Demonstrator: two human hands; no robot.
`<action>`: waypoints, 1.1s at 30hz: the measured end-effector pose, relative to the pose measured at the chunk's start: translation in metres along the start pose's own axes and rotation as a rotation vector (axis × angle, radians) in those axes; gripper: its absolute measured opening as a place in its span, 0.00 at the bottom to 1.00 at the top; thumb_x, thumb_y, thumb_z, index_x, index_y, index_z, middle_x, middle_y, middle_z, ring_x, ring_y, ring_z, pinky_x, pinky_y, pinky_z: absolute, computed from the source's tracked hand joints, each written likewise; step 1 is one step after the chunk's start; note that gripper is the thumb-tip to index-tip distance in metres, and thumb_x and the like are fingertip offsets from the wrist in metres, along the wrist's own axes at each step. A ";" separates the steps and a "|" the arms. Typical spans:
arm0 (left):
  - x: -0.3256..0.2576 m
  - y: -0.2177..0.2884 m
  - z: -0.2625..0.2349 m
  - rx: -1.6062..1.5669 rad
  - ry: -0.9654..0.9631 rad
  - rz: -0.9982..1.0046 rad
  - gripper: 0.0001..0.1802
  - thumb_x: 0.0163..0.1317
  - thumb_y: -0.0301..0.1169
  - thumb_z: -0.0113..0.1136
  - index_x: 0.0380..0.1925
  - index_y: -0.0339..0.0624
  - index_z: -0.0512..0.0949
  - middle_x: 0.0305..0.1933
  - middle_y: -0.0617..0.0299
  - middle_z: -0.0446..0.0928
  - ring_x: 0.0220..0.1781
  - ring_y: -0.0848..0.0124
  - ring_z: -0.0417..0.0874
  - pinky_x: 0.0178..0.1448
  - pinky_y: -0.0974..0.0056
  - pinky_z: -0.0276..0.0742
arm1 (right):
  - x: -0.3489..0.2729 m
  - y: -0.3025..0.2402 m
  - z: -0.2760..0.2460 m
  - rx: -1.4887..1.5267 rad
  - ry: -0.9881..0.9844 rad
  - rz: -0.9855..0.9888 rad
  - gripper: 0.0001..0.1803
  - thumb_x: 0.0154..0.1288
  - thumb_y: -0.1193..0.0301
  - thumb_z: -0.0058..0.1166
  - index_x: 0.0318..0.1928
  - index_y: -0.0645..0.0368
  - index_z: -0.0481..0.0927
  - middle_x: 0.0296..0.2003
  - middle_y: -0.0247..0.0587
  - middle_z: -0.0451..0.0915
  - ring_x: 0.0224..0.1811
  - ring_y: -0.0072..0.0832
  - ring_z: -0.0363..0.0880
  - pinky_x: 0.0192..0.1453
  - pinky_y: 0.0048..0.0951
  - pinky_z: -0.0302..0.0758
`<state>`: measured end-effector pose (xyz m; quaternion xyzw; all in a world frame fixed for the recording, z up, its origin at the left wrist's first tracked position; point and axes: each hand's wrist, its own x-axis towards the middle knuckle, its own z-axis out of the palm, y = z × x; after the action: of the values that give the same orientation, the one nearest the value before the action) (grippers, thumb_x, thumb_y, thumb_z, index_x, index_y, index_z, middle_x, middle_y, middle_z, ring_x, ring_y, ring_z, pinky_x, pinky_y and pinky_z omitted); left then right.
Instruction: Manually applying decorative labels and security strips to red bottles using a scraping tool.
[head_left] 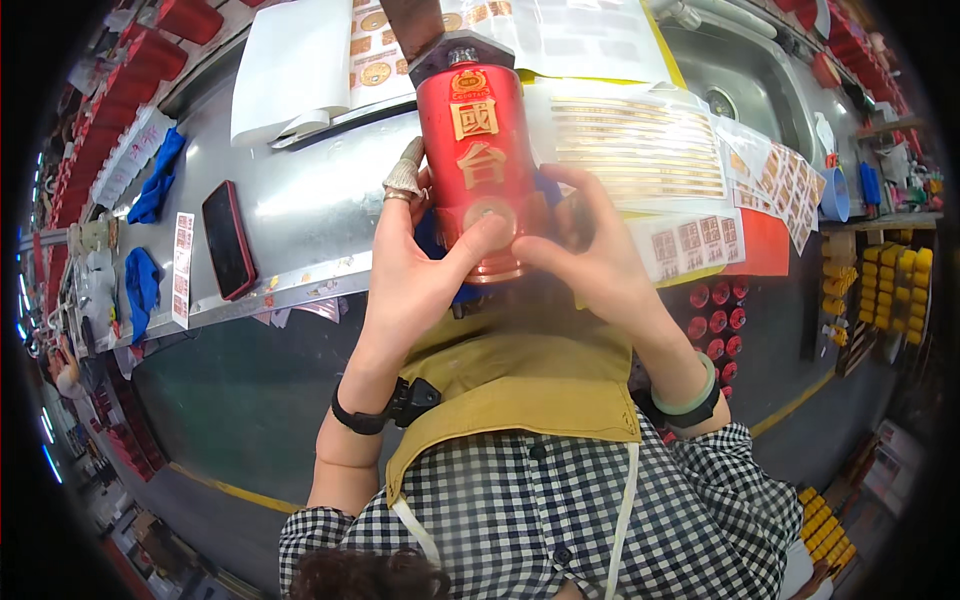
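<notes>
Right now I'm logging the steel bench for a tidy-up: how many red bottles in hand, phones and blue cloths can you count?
Red bottle, held by the left hand and right hand: 1
Phone: 1
Blue cloths: 2
Total: 4

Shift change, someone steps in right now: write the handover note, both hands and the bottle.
Left hand: grips the red bottle from its left side, thumb pressing a round gold sticker low on the front.
Right hand: holds the bottle's right side, thumb beside the same sticker.
Bottle: upright, over the edge of the metal table.
Done: round sticker is on the bottle.
Left: cannot tell if more labels go on; gold label sheets lie behind, a phone to the left.
</notes>
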<state>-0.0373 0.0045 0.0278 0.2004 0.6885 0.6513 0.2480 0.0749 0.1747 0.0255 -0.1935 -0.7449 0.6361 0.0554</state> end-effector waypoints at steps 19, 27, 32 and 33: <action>0.024 -0.007 -0.031 -0.116 -0.206 -0.111 0.52 0.59 0.37 0.79 0.77 0.31 0.59 0.71 0.51 0.73 0.72 0.61 0.75 0.77 0.54 0.68 | 0.014 0.012 -0.015 0.114 -0.004 0.069 0.35 0.63 0.61 0.74 0.67 0.61 0.77 0.38 0.33 0.76 0.41 0.21 0.75 0.50 0.27 0.77; 0.023 -0.006 -0.024 -0.154 -0.202 -0.131 0.53 0.56 0.35 0.82 0.76 0.32 0.60 0.71 0.50 0.72 0.72 0.60 0.75 0.77 0.54 0.68 | 0.016 0.006 -0.011 0.130 -0.029 0.094 0.37 0.65 0.53 0.72 0.65 0.65 0.78 0.51 0.53 0.85 0.53 0.36 0.84 0.62 0.36 0.77; 0.023 0.000 -0.023 -0.152 -0.236 -0.162 0.53 0.56 0.35 0.81 0.76 0.32 0.59 0.70 0.49 0.73 0.72 0.60 0.76 0.76 0.54 0.69 | 0.017 0.008 -0.012 0.060 -0.045 0.039 0.39 0.63 0.52 0.73 0.64 0.69 0.78 0.52 0.56 0.85 0.57 0.40 0.84 0.64 0.37 0.77; 0.023 0.000 -0.023 -0.160 -0.232 -0.162 0.53 0.56 0.35 0.82 0.76 0.32 0.59 0.70 0.49 0.74 0.71 0.60 0.76 0.76 0.54 0.70 | 0.018 0.010 -0.012 0.091 -0.057 0.023 0.39 0.63 0.52 0.73 0.64 0.69 0.78 0.53 0.56 0.85 0.57 0.40 0.84 0.65 0.38 0.76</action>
<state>-0.0690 -0.0001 0.0267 0.1977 0.6151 0.6546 0.3925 0.0640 0.1933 0.0151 -0.1809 -0.7144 0.6750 0.0356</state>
